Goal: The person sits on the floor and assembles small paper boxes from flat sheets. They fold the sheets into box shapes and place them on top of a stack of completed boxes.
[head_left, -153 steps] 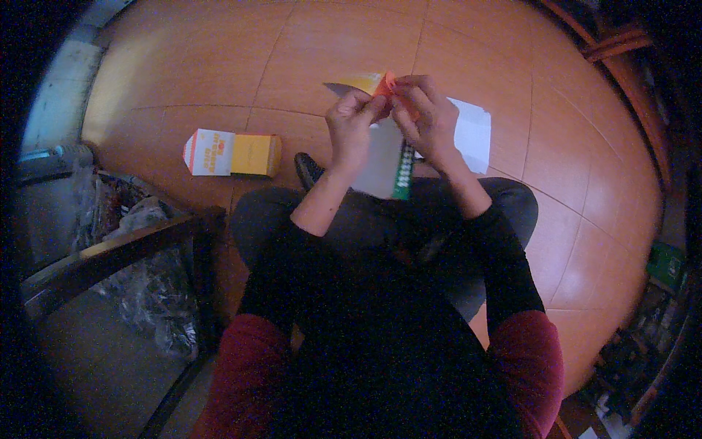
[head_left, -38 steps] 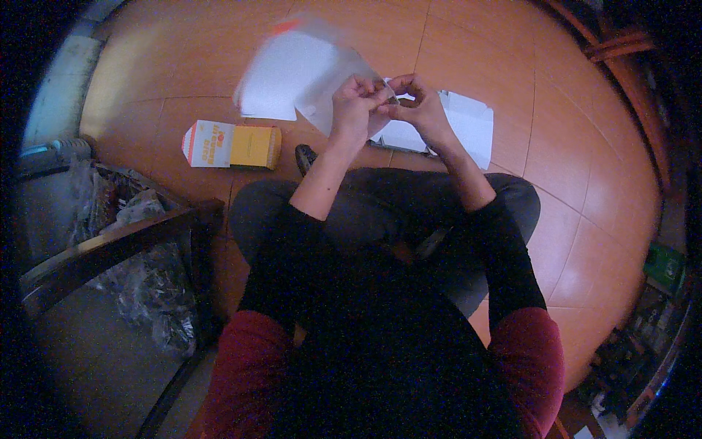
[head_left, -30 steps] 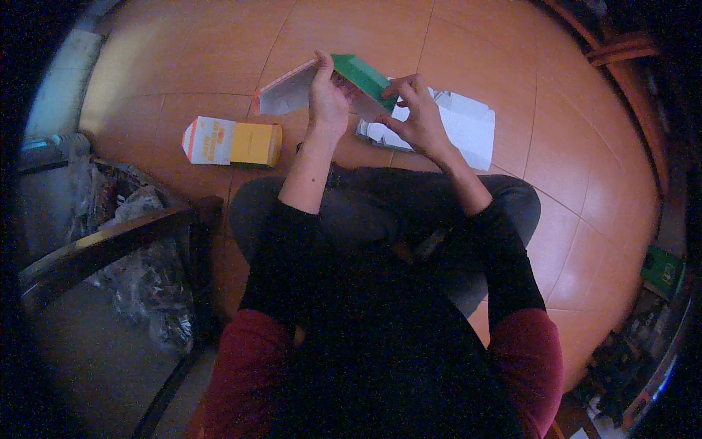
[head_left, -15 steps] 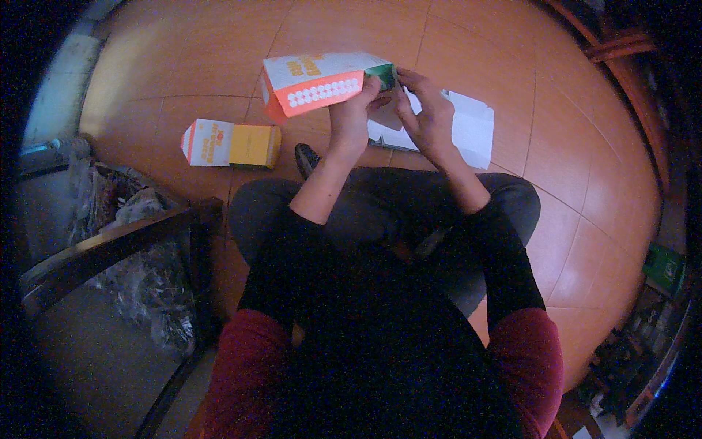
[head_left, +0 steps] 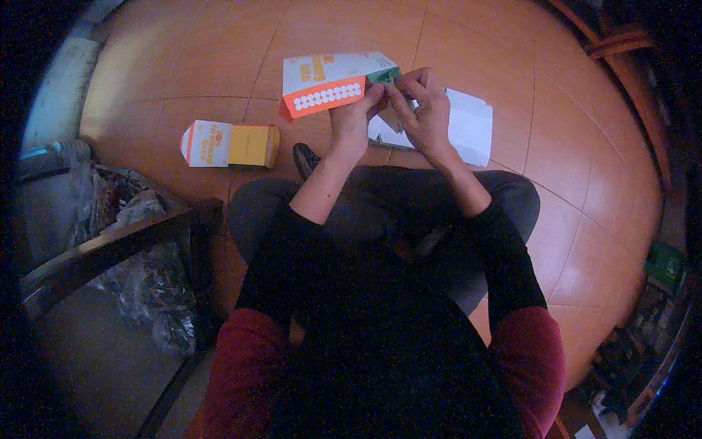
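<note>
Both hands pinch the carton (head_left: 329, 82) at its green end: left hand (head_left: 352, 117), right hand (head_left: 423, 110). Fingers should stay close to the fold, I'd say; a second carton (head_left: 230, 144) lies well left of them

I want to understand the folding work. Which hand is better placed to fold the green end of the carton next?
Probably the right hand: its fingertips pinch at the green end flap of the carton. The left hand has its grip on the carton's body, steadying it.
</note>
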Demonstrator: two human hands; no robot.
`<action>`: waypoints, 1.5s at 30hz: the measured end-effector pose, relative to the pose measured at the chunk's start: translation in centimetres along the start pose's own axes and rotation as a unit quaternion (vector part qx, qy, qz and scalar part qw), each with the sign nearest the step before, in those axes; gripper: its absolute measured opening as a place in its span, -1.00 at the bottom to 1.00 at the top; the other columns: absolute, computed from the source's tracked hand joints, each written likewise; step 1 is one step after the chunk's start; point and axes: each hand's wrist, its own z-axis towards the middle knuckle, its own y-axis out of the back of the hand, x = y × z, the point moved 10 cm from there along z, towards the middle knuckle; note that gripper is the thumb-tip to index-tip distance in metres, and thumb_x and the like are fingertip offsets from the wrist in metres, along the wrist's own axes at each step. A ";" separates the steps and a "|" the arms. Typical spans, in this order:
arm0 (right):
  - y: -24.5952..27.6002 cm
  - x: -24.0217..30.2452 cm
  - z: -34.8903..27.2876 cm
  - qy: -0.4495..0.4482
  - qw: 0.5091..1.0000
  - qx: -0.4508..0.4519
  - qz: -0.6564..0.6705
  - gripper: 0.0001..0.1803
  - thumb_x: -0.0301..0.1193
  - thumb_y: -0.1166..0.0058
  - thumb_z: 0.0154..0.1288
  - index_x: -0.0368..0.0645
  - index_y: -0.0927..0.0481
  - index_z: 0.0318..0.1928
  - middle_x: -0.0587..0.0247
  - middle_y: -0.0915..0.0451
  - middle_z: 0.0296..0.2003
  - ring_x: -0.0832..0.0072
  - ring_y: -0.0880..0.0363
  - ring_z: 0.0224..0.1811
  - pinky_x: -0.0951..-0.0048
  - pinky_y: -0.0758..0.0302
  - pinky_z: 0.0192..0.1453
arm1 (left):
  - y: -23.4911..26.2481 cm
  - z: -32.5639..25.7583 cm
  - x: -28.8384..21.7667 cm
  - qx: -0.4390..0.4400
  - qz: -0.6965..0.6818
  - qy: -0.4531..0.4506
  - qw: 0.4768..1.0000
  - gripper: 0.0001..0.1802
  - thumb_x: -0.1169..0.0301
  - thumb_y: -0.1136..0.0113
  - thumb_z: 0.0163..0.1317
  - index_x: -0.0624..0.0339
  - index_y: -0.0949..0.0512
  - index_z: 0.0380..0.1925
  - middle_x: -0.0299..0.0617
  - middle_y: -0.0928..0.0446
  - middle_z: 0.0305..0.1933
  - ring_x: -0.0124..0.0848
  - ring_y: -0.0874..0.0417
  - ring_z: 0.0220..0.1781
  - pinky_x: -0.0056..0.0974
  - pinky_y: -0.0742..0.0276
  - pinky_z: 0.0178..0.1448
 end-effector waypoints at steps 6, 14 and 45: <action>0.3 -0.7 0.4 -0.021 1.000 -0.001 0.004 -0.89 -0.46 -0.03 -0.02 -0.26 -0.49 -0.49 0.12 -0.39 -0.47 0.28 -0.41 -0.45 0.42 -0.35 -0.40 | -0.5 0.3 0.1 0.054 0.105 -0.008 0.993 -0.75 0.41 -0.02 0.08 0.23 -0.37 -0.22 -0.22 -0.41 -0.23 -0.39 -0.47 -0.19 -0.33 -0.40 -0.08; -2.3 -3.3 -0.3 -0.078 0.991 0.098 0.040 -0.76 -0.38 -0.10 -0.04 -0.26 -0.45 -0.36 0.19 -0.42 -0.39 0.38 -0.43 -0.33 0.42 -0.39 -0.36 | 4.3 1.2 0.9 -0.025 0.229 -0.084 0.970 -0.71 0.34 0.01 0.10 0.17 -0.33 -0.17 -0.24 -0.38 -0.18 -0.39 -0.41 -0.12 -0.29 -0.34 0.00; -2.1 -7.3 0.6 -0.041 0.983 0.163 -0.069 -0.67 -0.52 0.05 -0.02 -0.19 -0.39 -0.14 0.09 -0.36 -0.07 0.33 -0.47 -0.21 0.47 -0.40 -0.19 | -3.7 -1.0 -0.8 0.130 0.545 -0.093 0.823 -0.60 0.35 -0.11 -0.14 0.25 -0.35 -0.25 0.05 -0.45 -0.32 -0.13 -0.49 -0.25 -0.12 -0.35 -0.13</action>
